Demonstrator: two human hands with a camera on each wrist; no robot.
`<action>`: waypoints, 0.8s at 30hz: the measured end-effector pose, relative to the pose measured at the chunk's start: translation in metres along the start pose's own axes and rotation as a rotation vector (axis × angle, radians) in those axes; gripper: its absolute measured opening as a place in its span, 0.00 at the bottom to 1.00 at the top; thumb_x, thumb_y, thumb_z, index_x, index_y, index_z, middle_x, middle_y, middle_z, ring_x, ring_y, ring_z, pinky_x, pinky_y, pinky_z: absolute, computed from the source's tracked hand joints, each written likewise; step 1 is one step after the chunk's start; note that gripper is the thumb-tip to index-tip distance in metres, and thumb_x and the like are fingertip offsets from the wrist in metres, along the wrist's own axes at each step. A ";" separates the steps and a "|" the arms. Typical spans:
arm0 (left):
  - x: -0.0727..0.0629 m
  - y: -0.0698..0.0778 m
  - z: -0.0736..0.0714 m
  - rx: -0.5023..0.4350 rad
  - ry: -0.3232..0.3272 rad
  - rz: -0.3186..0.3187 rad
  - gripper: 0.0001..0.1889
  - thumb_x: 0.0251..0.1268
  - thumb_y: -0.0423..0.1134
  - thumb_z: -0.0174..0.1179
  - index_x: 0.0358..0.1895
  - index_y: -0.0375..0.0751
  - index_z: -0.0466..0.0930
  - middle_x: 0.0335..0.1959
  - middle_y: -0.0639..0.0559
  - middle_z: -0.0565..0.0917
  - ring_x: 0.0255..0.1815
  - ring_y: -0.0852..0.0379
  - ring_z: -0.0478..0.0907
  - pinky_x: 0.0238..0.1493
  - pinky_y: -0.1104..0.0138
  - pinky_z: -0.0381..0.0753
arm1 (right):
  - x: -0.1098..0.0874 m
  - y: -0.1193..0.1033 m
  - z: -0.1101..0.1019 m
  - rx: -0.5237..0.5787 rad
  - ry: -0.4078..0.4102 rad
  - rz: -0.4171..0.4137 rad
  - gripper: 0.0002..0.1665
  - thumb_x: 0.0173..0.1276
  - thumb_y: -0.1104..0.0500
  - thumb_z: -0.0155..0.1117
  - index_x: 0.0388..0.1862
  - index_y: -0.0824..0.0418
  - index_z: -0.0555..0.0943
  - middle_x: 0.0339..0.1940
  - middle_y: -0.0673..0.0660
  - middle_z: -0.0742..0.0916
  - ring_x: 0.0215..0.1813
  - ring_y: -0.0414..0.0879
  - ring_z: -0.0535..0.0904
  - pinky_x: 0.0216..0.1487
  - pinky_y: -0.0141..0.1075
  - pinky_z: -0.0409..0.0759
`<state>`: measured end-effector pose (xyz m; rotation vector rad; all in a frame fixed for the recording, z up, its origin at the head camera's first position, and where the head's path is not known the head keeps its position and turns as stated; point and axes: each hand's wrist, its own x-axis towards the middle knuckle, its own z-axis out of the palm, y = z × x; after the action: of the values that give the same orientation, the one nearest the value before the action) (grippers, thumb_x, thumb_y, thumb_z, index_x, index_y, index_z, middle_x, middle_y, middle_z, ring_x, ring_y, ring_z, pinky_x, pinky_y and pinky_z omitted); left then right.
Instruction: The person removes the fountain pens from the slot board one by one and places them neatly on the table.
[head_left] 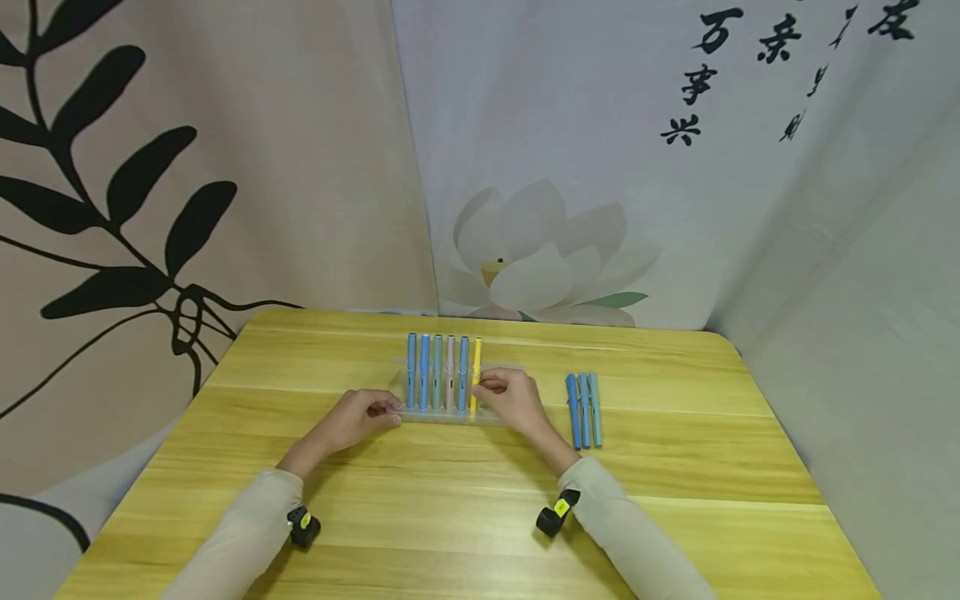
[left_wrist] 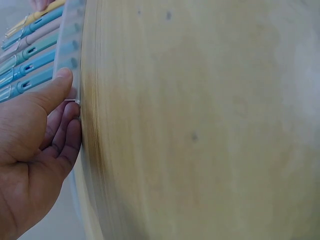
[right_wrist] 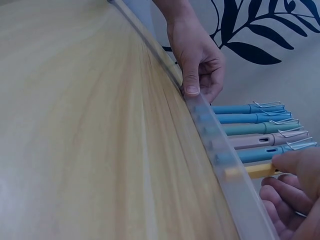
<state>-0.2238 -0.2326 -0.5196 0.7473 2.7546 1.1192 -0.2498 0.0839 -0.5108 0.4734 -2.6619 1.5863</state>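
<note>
A clear plastic pen stand (head_left: 442, 416) stands on the table with several pens upright in a row: blue, green, pale pink and, at the right end, a yellow pen (head_left: 476, 375). My left hand (head_left: 362, 414) grips the stand's left end between thumb and fingers; in the left wrist view the thumb lies on the frosted edge. With my right hand (head_left: 517, 398) I pinch the yellow pen, whose lower end sits in the stand. In the right wrist view the yellow pen (right_wrist: 250, 172) shows between thumb and fingers, next to a blue pen (right_wrist: 245, 155).
To the right of my right hand, two blue pens (head_left: 579, 412) and a green pen (head_left: 596, 408) lie side by side on the wooden table (head_left: 420, 517). Printed curtains (head_left: 315, 158) hang behind the table's far edge.
</note>
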 end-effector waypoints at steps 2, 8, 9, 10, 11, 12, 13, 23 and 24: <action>0.000 0.000 0.000 0.000 -0.004 0.001 0.08 0.70 0.38 0.67 0.49 0.42 0.87 0.40 0.56 0.87 0.41 0.61 0.82 0.47 0.63 0.84 | 0.000 -0.001 0.000 -0.003 0.003 -0.006 0.14 0.71 0.55 0.71 0.50 0.62 0.88 0.42 0.55 0.91 0.42 0.44 0.88 0.42 0.35 0.86; 0.000 0.000 0.000 -0.004 -0.014 -0.013 0.08 0.70 0.39 0.67 0.49 0.43 0.87 0.41 0.56 0.87 0.42 0.61 0.82 0.48 0.63 0.84 | -0.001 -0.004 -0.001 0.008 0.011 -0.012 0.12 0.70 0.56 0.72 0.48 0.62 0.88 0.41 0.55 0.92 0.41 0.46 0.88 0.42 0.37 0.87; 0.000 0.000 0.000 -0.003 -0.015 -0.012 0.09 0.71 0.39 0.66 0.49 0.43 0.87 0.41 0.56 0.87 0.42 0.61 0.82 0.48 0.63 0.84 | -0.001 -0.005 -0.001 0.007 0.013 -0.013 0.12 0.70 0.56 0.72 0.48 0.62 0.88 0.41 0.55 0.92 0.41 0.46 0.88 0.42 0.37 0.87; 0.000 0.000 0.000 -0.001 -0.015 -0.010 0.09 0.71 0.39 0.67 0.49 0.43 0.87 0.41 0.56 0.87 0.42 0.61 0.82 0.48 0.63 0.84 | -0.002 -0.005 -0.001 0.006 0.015 -0.013 0.12 0.70 0.57 0.71 0.48 0.62 0.88 0.41 0.55 0.92 0.41 0.46 0.88 0.42 0.37 0.87; 0.000 0.000 0.000 -0.003 -0.014 -0.013 0.09 0.70 0.39 0.67 0.49 0.43 0.87 0.41 0.57 0.87 0.41 0.61 0.82 0.48 0.64 0.84 | -0.002 -0.006 -0.001 0.006 0.017 -0.013 0.12 0.70 0.56 0.71 0.48 0.62 0.88 0.41 0.55 0.92 0.41 0.46 0.88 0.42 0.37 0.87; 0.000 0.000 0.000 -0.002 -0.013 -0.007 0.08 0.70 0.39 0.67 0.49 0.43 0.87 0.41 0.57 0.87 0.41 0.61 0.82 0.47 0.64 0.84 | -0.002 -0.006 -0.001 0.004 0.020 -0.013 0.13 0.70 0.56 0.71 0.48 0.62 0.88 0.41 0.55 0.92 0.41 0.45 0.88 0.43 0.37 0.86; 0.000 0.000 0.000 -0.004 -0.013 -0.008 0.08 0.70 0.39 0.67 0.49 0.43 0.87 0.40 0.57 0.87 0.41 0.61 0.82 0.47 0.64 0.84 | -0.002 -0.007 -0.002 0.005 0.024 -0.012 0.13 0.70 0.56 0.71 0.49 0.62 0.88 0.41 0.55 0.91 0.42 0.45 0.88 0.43 0.37 0.86; 0.001 0.002 0.000 -0.005 -0.021 -0.015 0.09 0.71 0.39 0.66 0.50 0.43 0.87 0.41 0.57 0.87 0.42 0.61 0.82 0.48 0.64 0.84 | -0.003 -0.020 -0.011 -0.010 0.068 -0.023 0.14 0.70 0.56 0.71 0.50 0.62 0.88 0.42 0.54 0.91 0.42 0.46 0.87 0.45 0.41 0.86; 0.001 0.002 0.000 -0.005 -0.022 -0.017 0.09 0.71 0.39 0.66 0.50 0.43 0.87 0.41 0.58 0.87 0.42 0.62 0.82 0.48 0.65 0.84 | -0.003 -0.022 -0.012 -0.009 0.071 -0.020 0.14 0.70 0.56 0.72 0.50 0.61 0.88 0.42 0.53 0.92 0.42 0.46 0.87 0.45 0.41 0.86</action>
<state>-0.2239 -0.2314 -0.5180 0.7302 2.7342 1.1073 -0.2430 0.0856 -0.4868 0.4336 -2.6029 1.5552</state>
